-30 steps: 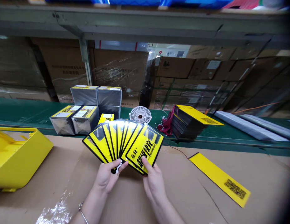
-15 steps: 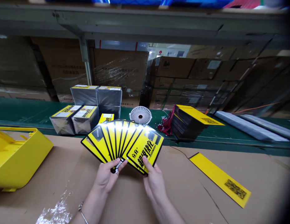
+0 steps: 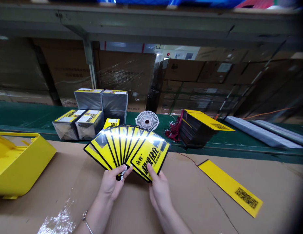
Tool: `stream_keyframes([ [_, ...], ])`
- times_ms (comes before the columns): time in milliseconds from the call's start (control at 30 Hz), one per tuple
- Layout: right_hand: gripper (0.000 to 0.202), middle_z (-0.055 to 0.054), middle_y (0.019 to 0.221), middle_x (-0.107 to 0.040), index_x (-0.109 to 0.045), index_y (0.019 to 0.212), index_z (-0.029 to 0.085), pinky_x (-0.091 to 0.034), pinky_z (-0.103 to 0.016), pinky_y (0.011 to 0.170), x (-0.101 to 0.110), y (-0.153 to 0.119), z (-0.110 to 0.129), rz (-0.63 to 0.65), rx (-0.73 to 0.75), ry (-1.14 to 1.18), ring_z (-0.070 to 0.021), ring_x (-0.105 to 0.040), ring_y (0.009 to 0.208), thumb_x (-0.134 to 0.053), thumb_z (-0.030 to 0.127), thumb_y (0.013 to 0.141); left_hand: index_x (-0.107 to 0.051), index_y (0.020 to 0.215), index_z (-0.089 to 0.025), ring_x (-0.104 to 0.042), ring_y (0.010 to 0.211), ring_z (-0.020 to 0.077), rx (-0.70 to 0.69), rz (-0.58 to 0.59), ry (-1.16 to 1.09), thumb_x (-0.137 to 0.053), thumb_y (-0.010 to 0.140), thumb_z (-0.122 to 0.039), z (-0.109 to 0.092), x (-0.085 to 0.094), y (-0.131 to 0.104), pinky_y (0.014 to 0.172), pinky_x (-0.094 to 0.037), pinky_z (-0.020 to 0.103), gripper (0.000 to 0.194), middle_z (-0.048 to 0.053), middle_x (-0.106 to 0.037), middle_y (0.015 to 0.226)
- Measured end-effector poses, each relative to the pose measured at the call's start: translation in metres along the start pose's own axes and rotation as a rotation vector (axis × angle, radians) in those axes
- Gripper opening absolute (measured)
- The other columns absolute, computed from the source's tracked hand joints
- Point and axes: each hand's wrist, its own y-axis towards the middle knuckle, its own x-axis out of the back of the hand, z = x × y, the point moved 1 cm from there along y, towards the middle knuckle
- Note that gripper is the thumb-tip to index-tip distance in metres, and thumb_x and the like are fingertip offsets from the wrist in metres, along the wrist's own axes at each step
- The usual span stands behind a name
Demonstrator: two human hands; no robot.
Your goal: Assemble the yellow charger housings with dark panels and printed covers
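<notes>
A fan of several yellow panels with black edges point(image 3: 122, 143) is spread above the cardboard, held between both hands. My left hand point(image 3: 112, 182) pinches the fan's lower left corner, where small white pieces show between the fingers. My right hand point(image 3: 159, 187) grips the lower right edge, its thumb lying on the front panel point(image 3: 151, 156), which bears black lettering and a bright glare. The fingers behind the panels are hidden.
A yellow plastic housing point(image 3: 21, 165) stands left. A long yellow strip with a QR code point(image 3: 227, 185) lies right. Behind are wrapped stacks point(image 3: 90, 125), a white round fan point(image 3: 146, 121), a tall panel stack with red wires point(image 3: 197, 130) and grey wrapped bars point(image 3: 263, 131).
The right hand and the front panels have shifted very slightly to the left. The left hand keeps its pinch in nearly the same place.
</notes>
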Motion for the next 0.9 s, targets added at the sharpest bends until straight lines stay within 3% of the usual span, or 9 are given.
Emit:
stream_keyframes([
  [433,0.051,-0.008,0.111,-0.066,-0.061,0.110,0.016,-0.048,-0.034,0.090,0.001,-0.004,-0.018,0.038,0.090,-0.172,-0.0230,-0.061,0.102,-0.072,0.042,0.068,-0.060,0.108,-0.019,-0.057,0.105,0.0303,-0.030,0.022,0.007,-0.068,0.063,0.004,0.007,0.008,0.006,0.089,-0.052,0.052,0.051,0.009,-0.061,0.115],
  [667,0.051,-0.007,0.116,-0.063,-0.058,0.114,0.018,-0.044,-0.037,0.096,0.003,-0.003,-0.024,0.067,0.060,-0.100,-0.0233,-0.058,0.108,-0.070,0.041,0.070,-0.059,0.110,-0.019,-0.056,0.106,0.0303,-0.037,0.030,0.009,-0.068,0.064,0.004,0.006,0.006,0.005,0.090,-0.051,0.053,0.052,0.009,-0.061,0.114],
  [900,0.052,-0.010,0.115,-0.064,-0.059,0.111,0.015,-0.047,-0.039,0.093,-0.006,-0.013,-0.011,0.069,-0.031,0.010,-0.0258,-0.058,0.108,-0.075,0.035,0.066,-0.060,0.105,-0.016,-0.057,0.105,0.0297,-0.013,0.014,-0.003,-0.065,0.065,0.006,0.008,0.008,0.007,0.090,-0.050,0.052,0.046,0.010,-0.061,0.113],
])
